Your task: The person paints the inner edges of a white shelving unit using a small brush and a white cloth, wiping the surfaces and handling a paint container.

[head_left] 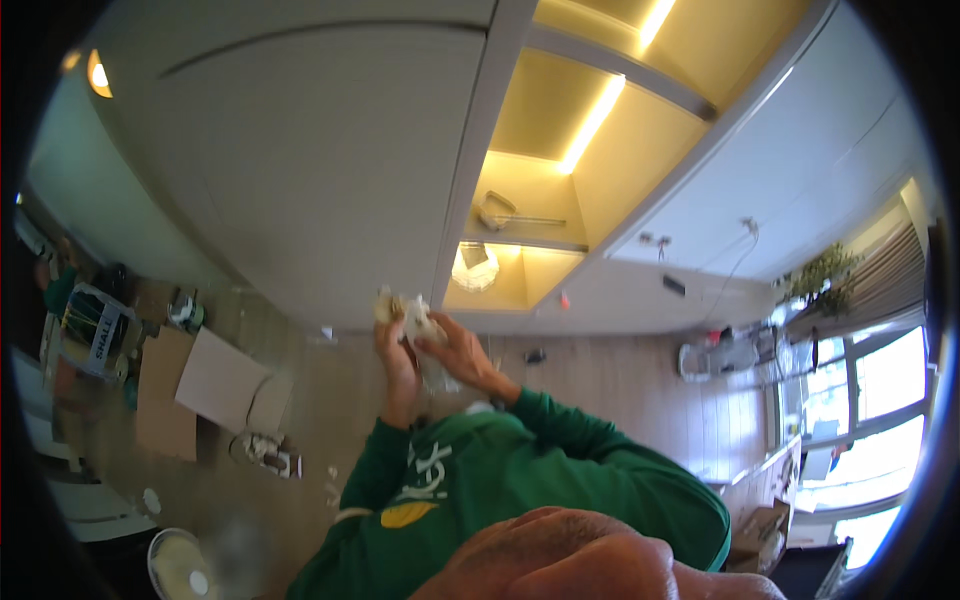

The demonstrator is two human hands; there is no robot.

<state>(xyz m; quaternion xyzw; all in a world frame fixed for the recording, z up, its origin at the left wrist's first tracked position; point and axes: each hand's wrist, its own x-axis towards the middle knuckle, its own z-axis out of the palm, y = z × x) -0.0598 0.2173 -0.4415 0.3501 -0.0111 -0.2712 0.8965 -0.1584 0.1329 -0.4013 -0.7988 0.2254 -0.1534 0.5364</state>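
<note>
In front of my chest, both hands are raised close together below the pale cabinet door. My left hand (398, 368) is closed around a small beige object (386, 304) that sticks up past the fingertips; its kind is not clear. Against it, my right hand (462, 356) pinches a crumpled whitish piece (420, 322), which looks like thin wrapping. Beneath the hands hangs translucent plastic (438, 378). Where one piece ends and the other begins is hard to make out. Green sleeves cover both my forearms.
Lit shelves (545, 185) rise ahead, holding a ribbed white bowl-shaped item (474, 268) and a looped frame (497, 210). Flattened cardboard (225, 380) and a clear storage box (100, 330) lie on the left. A round white-topped container (178, 565) stands at lower left. Furniture and a plant (825, 280) are far right.
</note>
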